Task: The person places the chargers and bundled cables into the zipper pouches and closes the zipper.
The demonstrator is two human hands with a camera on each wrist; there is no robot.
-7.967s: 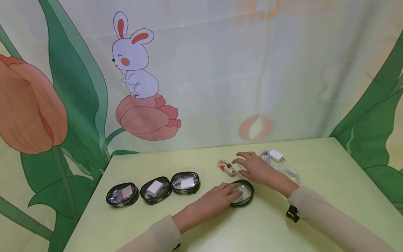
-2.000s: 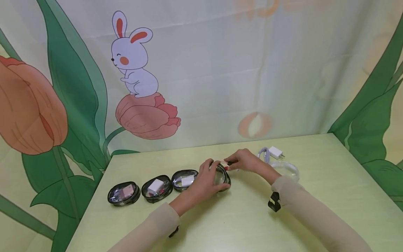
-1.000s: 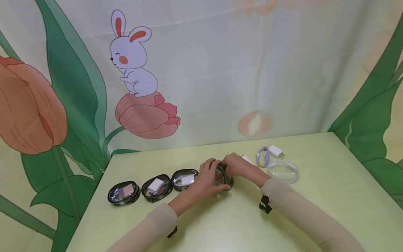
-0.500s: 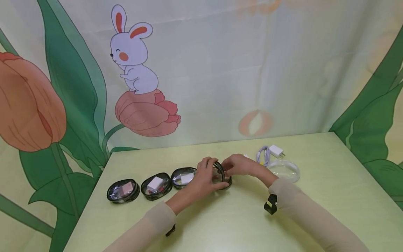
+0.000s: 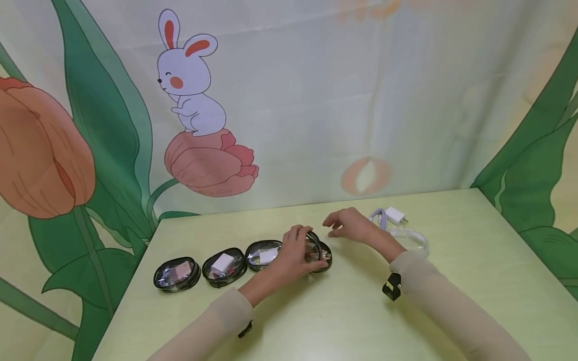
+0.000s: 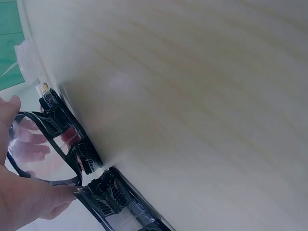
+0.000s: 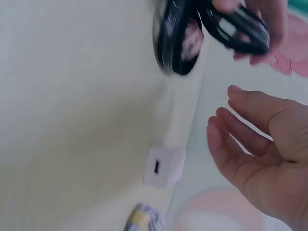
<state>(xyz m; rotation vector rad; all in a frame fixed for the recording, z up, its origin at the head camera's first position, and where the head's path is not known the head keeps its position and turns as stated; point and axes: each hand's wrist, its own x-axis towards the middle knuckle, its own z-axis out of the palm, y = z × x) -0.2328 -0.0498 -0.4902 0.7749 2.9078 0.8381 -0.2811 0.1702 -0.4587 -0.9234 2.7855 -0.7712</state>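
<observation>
In the head view, my left hand (image 5: 293,253) pinches the raised lid of a clear oval pouch with black trim (image 5: 328,265). The lid (image 6: 45,168) stands tilted up in the left wrist view, its thumb and fingers at the rim. A pink cable (image 7: 192,41) lies inside the pouch. My right hand (image 5: 353,225) is off the pouch, to its right, fingers loosely bent and holding nothing. Close by in the right wrist view is a white charger plug (image 7: 163,166); the hand hides it from the head camera.
A row of three filled pouches, the left pouch (image 5: 177,275), middle pouch (image 5: 224,267) and right pouch (image 5: 264,254), stands left of my left hand. Behind my right forearm are a purple cable (image 5: 379,217), a white plug (image 5: 396,215) and a clear oval case (image 5: 412,240).
The pouch was brought left and its lid raised by my left hand. My right hand put the pink cable into it, then let go and drew back to the right.
</observation>
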